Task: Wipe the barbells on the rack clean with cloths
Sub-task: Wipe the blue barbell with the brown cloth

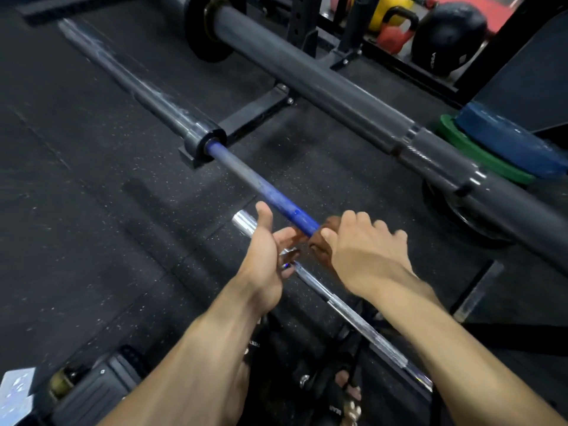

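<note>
The right hand [362, 244] grips a blurred brown cloth [322, 238] hiding the blue barbell shaft [276, 195]; beside it, the left hand [270, 250] spreads loose.

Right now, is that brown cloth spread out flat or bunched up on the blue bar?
Bunched up. The brown cloth sits wadded round the blue bar, gripped under the right hand; the left hand is open beside it.

A blue-shafted bar [270, 192] with a dark grey sleeve crosses black, white-flecked flooring [92, 210]; a brown cloth [319, 241], a chrome bar [353, 318], blue [507, 136] and green plates [479, 155], and red [393, 35] and yellow kettlebells [390, 7].
</note>
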A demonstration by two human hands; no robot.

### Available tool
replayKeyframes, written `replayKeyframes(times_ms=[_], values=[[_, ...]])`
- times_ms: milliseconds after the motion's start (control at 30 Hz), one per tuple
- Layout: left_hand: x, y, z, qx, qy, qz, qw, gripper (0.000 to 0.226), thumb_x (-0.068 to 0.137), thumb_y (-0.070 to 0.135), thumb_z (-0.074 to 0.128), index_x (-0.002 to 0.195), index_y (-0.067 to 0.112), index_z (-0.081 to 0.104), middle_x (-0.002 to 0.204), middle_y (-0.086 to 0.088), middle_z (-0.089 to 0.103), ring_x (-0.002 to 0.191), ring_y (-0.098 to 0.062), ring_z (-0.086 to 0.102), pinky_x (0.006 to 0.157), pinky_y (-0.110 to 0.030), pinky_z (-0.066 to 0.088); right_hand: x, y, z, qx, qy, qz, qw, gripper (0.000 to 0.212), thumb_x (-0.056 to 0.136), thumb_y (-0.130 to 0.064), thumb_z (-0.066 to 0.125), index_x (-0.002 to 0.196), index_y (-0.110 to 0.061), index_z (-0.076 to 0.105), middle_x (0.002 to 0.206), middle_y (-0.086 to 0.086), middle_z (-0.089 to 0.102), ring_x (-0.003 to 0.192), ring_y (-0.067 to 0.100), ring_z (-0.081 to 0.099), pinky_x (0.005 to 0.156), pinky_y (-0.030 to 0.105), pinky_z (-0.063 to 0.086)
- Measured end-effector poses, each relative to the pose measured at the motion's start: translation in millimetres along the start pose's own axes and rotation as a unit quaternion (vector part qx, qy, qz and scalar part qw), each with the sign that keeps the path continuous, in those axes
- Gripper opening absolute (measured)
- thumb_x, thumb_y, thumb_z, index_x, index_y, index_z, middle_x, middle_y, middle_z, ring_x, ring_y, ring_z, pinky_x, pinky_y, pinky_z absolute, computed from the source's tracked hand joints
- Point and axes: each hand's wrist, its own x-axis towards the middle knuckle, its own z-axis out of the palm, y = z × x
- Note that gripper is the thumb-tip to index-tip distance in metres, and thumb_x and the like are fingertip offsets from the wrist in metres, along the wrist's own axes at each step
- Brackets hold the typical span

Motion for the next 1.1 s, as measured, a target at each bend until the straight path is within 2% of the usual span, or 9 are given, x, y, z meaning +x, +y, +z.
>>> replayKeyframes(times_ms=[100,200,300,433,667,733,867,1000,1100], values=[[0,0,1,0.024,-0.005,-0.008,1.0,0.098,0.086,0.089,0.007,0.1,0.027,0.081,0.109,0.008,0.076,0.105,-0.012,0.06,0.088,-0.032,0.038,14,-20,-4,0.016,0.011,0.018,1.0,0.041,0.107,-0.048,0.031,0.128,-0.017,0.049,0.134,0.008,0.053,0.125,0.032,0.049,0.101,0.049,0.032],[-1,-2,3,-0.007,0.001,-0.001,1.0,0.09,0.086,0.089,0.014,0.105,0.024,0.073,0.089,0.006,0.071,0.083,-0.011,0.057,0.073,-0.03,0.037,37,-55,-9,0.05,0.036,-0.009,0.998,0.042,0.107,-0.048,0.035,0.129,-0.016,0.05,0.135,0.008,0.054,0.125,0.032,0.05,0.102,0.05,0.032],[1,-2,5,-0.005,0.003,0.006,1.0,0.094,0.086,0.09,0.013,0.105,0.022,0.075,0.091,0.004,0.071,0.082,-0.012,0.055,0.074,-0.032,0.036,32,-46,-6,0.032,0.042,-0.028,0.998,0.039,0.107,-0.049,0.034,0.127,-0.019,0.049,0.133,0.006,0.054,0.124,0.031,0.05,0.1,0.051,0.032],[6,-1,0,-0.015,0.018,0.004,1.0,0.096,0.086,0.089,0.013,0.096,0.019,0.079,0.103,0.004,0.076,0.106,-0.017,0.056,0.095,-0.036,0.037,-13,18,6,-0.02,0.007,0.002,1.0,0.034,0.105,-0.054,0.028,0.118,-0.025,0.042,0.126,0.0,0.05,0.12,0.028,0.05,0.094,0.047,0.036],[11,-4,-2,0.034,0.022,-0.006,0.999,0.102,0.084,0.091,0.012,0.116,0.018,0.075,0.113,0.008,0.075,0.113,-0.015,0.061,0.086,-0.032,0.038,-19,15,12,-0.055,0.024,0.042,0.997,0.036,0.106,-0.051,0.031,0.118,-0.02,0.043,0.124,0.003,0.049,0.116,0.029,0.049,0.092,0.046,0.037],[9,-4,1,0.044,0.007,0.002,0.999,0.102,0.084,0.09,0.009,0.114,0.019,0.077,0.111,0.008,0.076,0.105,-0.01,0.062,0.086,-0.032,0.038,2,-10,11,-0.007,0.046,0.024,0.999,0.037,0.106,-0.049,0.035,0.123,-0.019,0.046,0.128,0.005,0.05,0.12,0.031,0.048,0.096,0.047,0.035],[5,-2,5,0.014,0.027,0.017,0.999,0.087,0.087,0.088,0.013,0.101,0.026,0.073,0.082,0.01,0.072,0.074,-0.007,0.06,0.078,-0.032,0.038,36,-51,1,0.068,0.05,-0.024,0.996,0.038,0.106,-0.046,0.036,0.128,-0.017,0.049,0.133,0.007,0.052,0.125,0.032,0.048,0.102,0.051,0.031],[5,1,1,0.01,0.022,0.011,1.0,0.1,0.083,0.093,0.013,0.101,0.023,0.082,0.115,0.002,0.076,0.107,-0.018,0.06,0.095,-0.037,0.035,8,-11,9,0.023,0.058,-0.04,0.997,0.036,0.106,-0.052,0.032,0.122,-0.022,0.044,0.127,0.002,0.051,0.119,0.03,0.049,0.096,0.05,0.034],[5,1,-1,0.004,0.023,-0.001,1.0,0.097,0.085,0.09,0.016,0.098,0.02,0.082,0.112,0.005,0.073,0.111,-0.022,0.052,0.09,-0.035,0.033,-30,40,22,-0.032,0.015,0.011,0.999,0.04,0.102,-0.057,0.019,0.117,-0.025,0.04,0.12,-0.002,0.048,0.113,0.026,0.05,0.092,0.046,0.039]])
